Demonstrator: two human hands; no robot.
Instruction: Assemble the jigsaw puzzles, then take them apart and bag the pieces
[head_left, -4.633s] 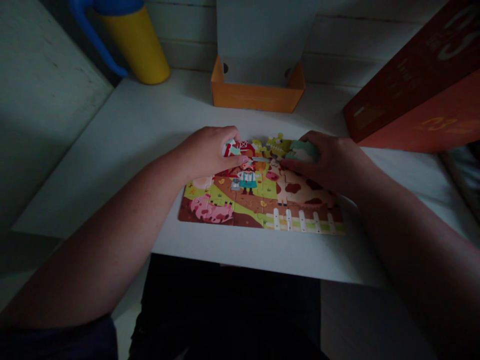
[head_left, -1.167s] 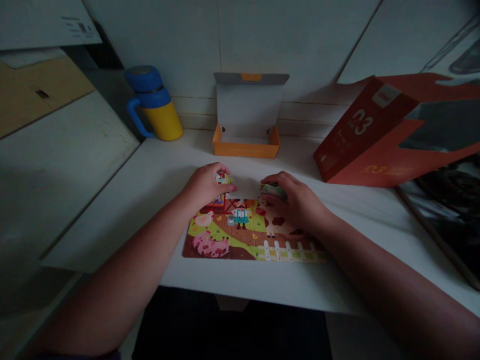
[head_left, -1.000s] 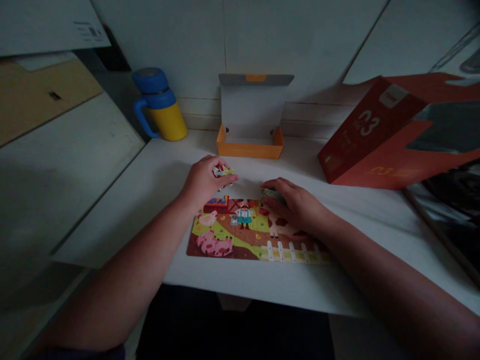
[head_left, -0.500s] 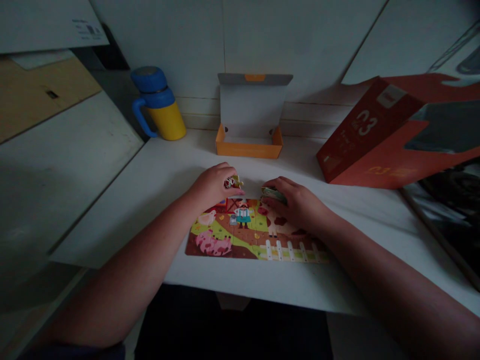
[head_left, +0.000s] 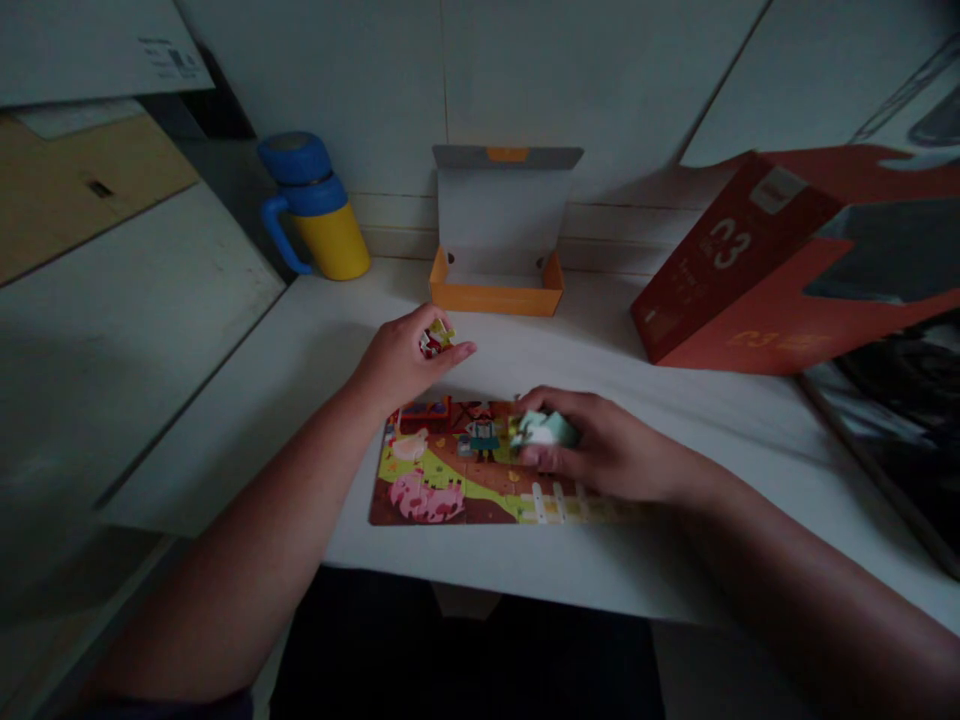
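A partly joined farm jigsaw puzzle [head_left: 450,470] lies flat near the table's front edge, showing a pink pig, a hen, a farmer and a white fence. My left hand [head_left: 401,360] is above the table just beyond the puzzle's far left edge, closed on several puzzle pieces [head_left: 437,338] with green and red print. Over the right half of the puzzle, my right hand [head_left: 611,445] grips several pale green puzzle pieces [head_left: 546,430], slightly blurred by motion. It hides the printed cow and part of the fence.
An orange box [head_left: 495,298] with its lid up stands at the back. Left of it is a blue and yellow jug [head_left: 322,215]. A large red box [head_left: 750,270] stands at the right, with a dark object behind it. White cabinets [head_left: 172,320] rise on the left.
My left hand has moved up and left, away from the puzzle, still holding its pieces. My right hand has come nearer and lower over the puzzle, its pieces turned more into view.
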